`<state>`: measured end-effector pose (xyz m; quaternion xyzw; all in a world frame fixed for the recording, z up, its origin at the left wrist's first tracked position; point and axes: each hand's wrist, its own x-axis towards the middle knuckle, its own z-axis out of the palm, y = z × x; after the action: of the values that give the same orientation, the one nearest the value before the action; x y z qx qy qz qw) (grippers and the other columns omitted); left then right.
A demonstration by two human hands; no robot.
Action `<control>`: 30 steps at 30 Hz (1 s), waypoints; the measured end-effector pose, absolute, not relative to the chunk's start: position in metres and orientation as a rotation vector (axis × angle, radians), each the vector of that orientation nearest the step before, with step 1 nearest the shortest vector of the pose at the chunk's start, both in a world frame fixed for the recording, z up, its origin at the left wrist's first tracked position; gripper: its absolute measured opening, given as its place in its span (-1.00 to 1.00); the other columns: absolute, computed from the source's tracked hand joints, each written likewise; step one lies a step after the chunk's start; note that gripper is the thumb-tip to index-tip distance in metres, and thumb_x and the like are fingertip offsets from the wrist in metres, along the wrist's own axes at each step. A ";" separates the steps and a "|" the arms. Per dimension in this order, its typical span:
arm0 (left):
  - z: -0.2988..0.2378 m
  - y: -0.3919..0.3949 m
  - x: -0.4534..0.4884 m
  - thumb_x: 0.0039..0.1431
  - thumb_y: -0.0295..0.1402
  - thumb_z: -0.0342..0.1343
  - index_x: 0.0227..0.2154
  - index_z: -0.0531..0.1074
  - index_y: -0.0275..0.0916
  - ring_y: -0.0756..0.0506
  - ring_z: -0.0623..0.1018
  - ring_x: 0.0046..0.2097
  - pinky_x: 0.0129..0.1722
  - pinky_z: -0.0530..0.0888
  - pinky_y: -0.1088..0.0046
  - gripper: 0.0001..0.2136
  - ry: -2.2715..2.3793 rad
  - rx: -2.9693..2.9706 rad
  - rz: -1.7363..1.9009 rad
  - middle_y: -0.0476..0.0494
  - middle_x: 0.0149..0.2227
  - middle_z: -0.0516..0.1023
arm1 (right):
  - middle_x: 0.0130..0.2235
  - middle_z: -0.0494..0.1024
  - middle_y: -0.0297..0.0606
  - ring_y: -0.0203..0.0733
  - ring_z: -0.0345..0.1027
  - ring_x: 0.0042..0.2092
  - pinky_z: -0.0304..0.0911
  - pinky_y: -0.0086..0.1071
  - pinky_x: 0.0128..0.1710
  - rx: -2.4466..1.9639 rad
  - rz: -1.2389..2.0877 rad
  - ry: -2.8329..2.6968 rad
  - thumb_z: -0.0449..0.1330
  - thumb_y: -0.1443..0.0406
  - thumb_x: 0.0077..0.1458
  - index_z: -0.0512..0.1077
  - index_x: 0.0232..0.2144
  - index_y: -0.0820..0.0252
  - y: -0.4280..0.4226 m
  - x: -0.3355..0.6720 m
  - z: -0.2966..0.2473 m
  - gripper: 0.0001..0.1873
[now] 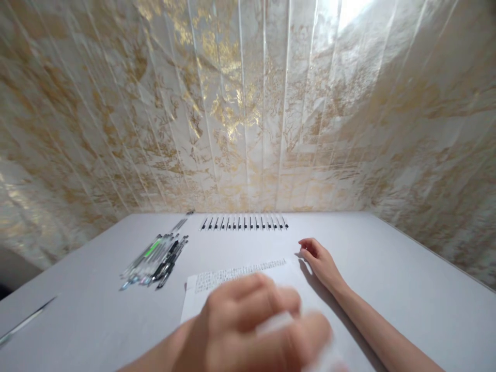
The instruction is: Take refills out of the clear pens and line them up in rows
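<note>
A white sheet of paper (232,281) with lines of small handwriting along its top lies on the grey table (406,279). My left hand (251,330) hovers close to the camera over the sheet's near part. It is blurred, with fingers curled round something whitish that I cannot make out. My right hand (320,261) rests on the table at the sheet's far right corner, its fingers curled in, with nothing visible in them.
A heap of several clear and black pens (155,258) lies left of the paper. Several small black pieces (244,223) stand in a neat row along the back edge. A single pen (23,323) lies at the far left. Marbled gold wall panels (248,103) enclose the table.
</note>
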<state>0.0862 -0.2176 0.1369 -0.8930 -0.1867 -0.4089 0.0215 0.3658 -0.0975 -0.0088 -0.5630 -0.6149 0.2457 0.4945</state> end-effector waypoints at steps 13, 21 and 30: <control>0.077 0.013 -0.079 0.25 -0.26 0.11 0.00 0.36 -0.25 -0.15 0.51 -0.06 -0.10 0.51 0.16 -0.70 -2.773 -1.677 -0.247 -0.18 0.02 0.45 | -0.40 0.48 -0.30 -0.17 0.34 -0.37 0.24 -0.31 -0.31 -1.404 0.562 -1.566 0.05 0.11 0.00 0.39 -0.30 0.16 -0.097 0.359 -0.007 -0.71; 0.081 0.007 -0.075 0.26 -0.26 0.10 -0.01 0.37 -0.25 -0.16 0.50 -0.04 -0.08 0.48 0.14 -0.71 -2.626 -1.763 -0.563 -0.18 0.01 0.45 | -0.38 0.48 -0.26 -0.14 0.35 -0.33 0.24 -0.32 -0.28 -1.367 0.598 -1.558 0.05 0.06 0.01 0.39 -0.30 0.16 -0.094 0.360 -0.002 -0.66; 0.031 -0.135 0.060 0.27 -0.41 -0.10 -0.31 0.30 -0.12 -0.03 0.53 -0.29 -0.27 0.38 0.55 -0.90 -1.778 -2.846 -0.870 0.03 -0.30 0.54 | -0.64 0.20 -0.38 -0.27 0.11 -0.53 0.03 -0.39 -0.43 -1.349 0.869 -1.866 -0.23 -0.14 0.19 0.26 -0.68 0.17 -0.115 0.295 0.034 -0.33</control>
<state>0.0598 -0.1351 0.0313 -0.8101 -0.5062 -0.2477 -0.1620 0.2953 -0.1154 0.0338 -0.5168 -0.7146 0.3330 0.3337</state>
